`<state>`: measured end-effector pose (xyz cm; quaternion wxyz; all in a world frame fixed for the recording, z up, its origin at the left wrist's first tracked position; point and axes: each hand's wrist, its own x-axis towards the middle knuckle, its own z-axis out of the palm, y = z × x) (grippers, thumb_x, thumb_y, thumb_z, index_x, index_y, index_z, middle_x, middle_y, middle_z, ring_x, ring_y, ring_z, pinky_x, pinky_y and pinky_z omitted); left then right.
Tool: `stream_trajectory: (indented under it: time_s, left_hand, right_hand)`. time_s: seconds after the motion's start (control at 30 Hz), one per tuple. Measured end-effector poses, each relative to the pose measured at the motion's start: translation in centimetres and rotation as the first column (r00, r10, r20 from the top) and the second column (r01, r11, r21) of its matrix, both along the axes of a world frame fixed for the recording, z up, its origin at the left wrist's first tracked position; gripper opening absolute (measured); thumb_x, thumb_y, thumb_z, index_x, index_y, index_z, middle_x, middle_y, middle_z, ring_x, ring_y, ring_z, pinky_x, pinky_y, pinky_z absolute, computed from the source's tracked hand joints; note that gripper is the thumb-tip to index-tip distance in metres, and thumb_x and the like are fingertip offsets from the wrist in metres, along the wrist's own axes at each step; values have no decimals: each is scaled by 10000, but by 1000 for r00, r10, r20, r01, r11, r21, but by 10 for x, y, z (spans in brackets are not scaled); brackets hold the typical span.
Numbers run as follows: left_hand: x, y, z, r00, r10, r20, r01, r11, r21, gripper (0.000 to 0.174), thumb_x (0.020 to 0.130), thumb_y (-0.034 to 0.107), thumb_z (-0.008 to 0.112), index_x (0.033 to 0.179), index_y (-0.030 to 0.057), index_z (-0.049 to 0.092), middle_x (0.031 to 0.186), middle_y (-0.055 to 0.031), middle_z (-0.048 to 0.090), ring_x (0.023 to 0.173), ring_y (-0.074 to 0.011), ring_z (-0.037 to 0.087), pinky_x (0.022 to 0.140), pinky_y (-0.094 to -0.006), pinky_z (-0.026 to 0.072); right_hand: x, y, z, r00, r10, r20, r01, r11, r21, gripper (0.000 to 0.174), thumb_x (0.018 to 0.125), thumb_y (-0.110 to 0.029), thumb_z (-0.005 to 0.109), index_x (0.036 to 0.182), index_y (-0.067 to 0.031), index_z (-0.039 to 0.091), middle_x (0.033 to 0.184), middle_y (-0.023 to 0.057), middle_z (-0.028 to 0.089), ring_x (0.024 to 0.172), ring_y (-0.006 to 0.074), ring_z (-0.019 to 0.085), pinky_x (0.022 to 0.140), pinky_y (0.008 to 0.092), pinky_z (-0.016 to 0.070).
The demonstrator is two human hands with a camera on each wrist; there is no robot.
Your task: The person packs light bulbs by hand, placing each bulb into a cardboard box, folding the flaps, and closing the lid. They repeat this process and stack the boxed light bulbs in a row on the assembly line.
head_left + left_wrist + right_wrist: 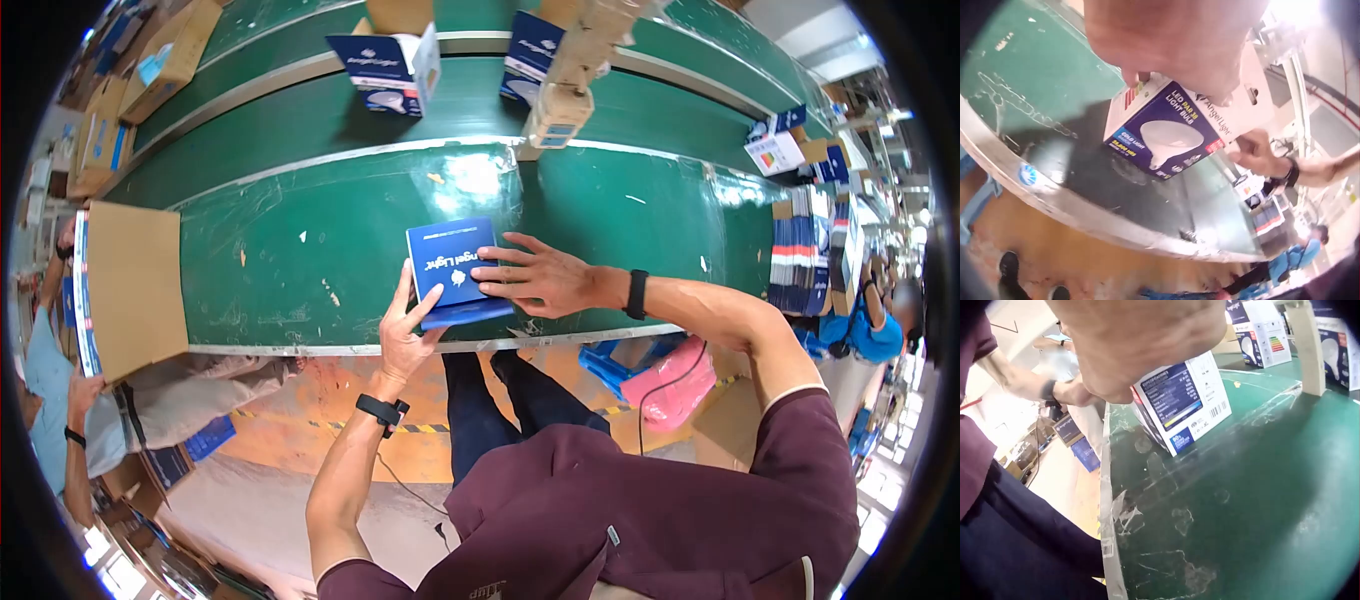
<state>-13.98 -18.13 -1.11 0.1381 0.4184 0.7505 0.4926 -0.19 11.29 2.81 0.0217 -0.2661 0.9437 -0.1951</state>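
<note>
A blue and white light bulb box stands near the front edge of the green bench. Its Angel Light top faces up in the head view, and a blue flap shows along the near side. My left hand grips the box at its near left corner, thumb over the top. From the right, my right hand lays its outstretched fingers on the right part of the top. In the left wrist view, the box's front shows a printed bulb; the right wrist view has its specifications side.
Open bulb boxes stand on the raised strip at the back, beside a beige post. Flattened cartons are stacked at the right. A big cardboard box sits at the left end, with another person's hand there.
</note>
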Motion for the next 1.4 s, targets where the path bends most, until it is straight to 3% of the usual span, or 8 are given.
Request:
stream_trajectory:
  time_s: [0.13, 0.5, 0.77, 0.87, 1.0, 1.17, 1.23, 1.4]
  left_hand:
    - [-1, 11, 13, 993, -4, 114, 6, 1000, -18, 555, 747, 87, 893, 1280, 204, 792, 1694, -260, 332, 1353, -426, 610, 1098, -430, 530]
    - [-41, -7, 5, 779, -345, -524, 243, 936, -254, 627, 784, 90, 782, 1364, 317, 711, 1602, -125, 519, 1493, -448, 424, 1153, -571, 438]
    - [-34, 3, 12, 943, -210, -257, 177, 974, -144, 510, 796, 57, 806, 1257, 275, 793, 1672, -201, 410, 1512, -442, 422, 1192, -546, 400]
    - [6, 10, 4, 884, 34, 466, -106, 986, 130, 273, 915, 49, 790, 1185, 80, 820, 1701, -213, 356, 1479, -351, 494, 1173, -422, 441]
    - [36, 28, 7, 759, 311, 572, -378, 926, -3, 339, 1003, 48, 713, 1311, -92, 694, 1596, -185, 518, 1363, -228, 579, 1111, -339, 464]
    - [45, 47, 13, 690, 392, 608, -499, 867, 8, 632, 1035, 41, 661, 1595, -63, 386, 1539, -201, 555, 1327, -230, 594, 1113, -350, 467]
    - [43, 48, 11, 569, 403, 717, -592, 806, 17, 989, 1043, 43, 628, 1682, 47, -127, 1471, -318, 527, 1312, -300, 611, 1122, -377, 479]
    - [12, 55, 5, 741, 411, 532, -403, 905, -137, 462, 1122, 229, 547, 1486, -55, 564, 1189, -75, 728, 1045, -115, 623, 883, -282, 519]
  right_hand:
    - [0, -3, -2, 996, -82, -45, 79, 995, -65, 675, 972, -298, 707, 1588, -201, 447, 1701, 2, 367, 1607, 258, 267, 1280, 565, 260]
    - [-20, -3, -30, 991, 15, -135, -49, 968, -246, 631, 872, -351, 796, 1466, -255, 603, 1636, -23, 488, 1561, 276, 351, 1093, 562, 353]
    - [-6, -26, -10, 972, -232, -24, 204, 894, -398, 483, 854, -379, 840, 1286, -203, 717, 1596, 16, 524, 1553, 337, 352, 1174, 590, 320]
    - [11, -51, -19, 783, -610, 124, 575, 633, -518, 404, 880, -320, 844, 1240, -172, 734, 1543, 72, 554, 1502, 368, 398, 1202, 535, 338]
    - [-3, -110, -31, 350, -678, 646, 772, -183, -609, 608, 929, -306, 819, 1419, -20, 600, 1545, 193, 505, 1411, 330, 484, 1154, 466, 405]
    - [-13, -113, -30, 431, -414, 802, 689, -423, -589, 727, 987, -314, 771, 1523, 76, 473, 1450, 232, 581, 1250, 239, 621, 1044, 369, 517]
    - [-13, -104, -30, 382, -447, 809, 771, -329, -545, 713, 1003, -322, 741, 1538, 62, 469, 1404, 239, 627, 1239, 260, 647, 1037, 365, 530]
    - [-34, -100, -14, 364, -589, 721, 823, -158, -545, 664, 1053, -362, 658, 1565, 13, 465, 1371, 185, 670, 1242, 201, 602, 1077, 350, 476]
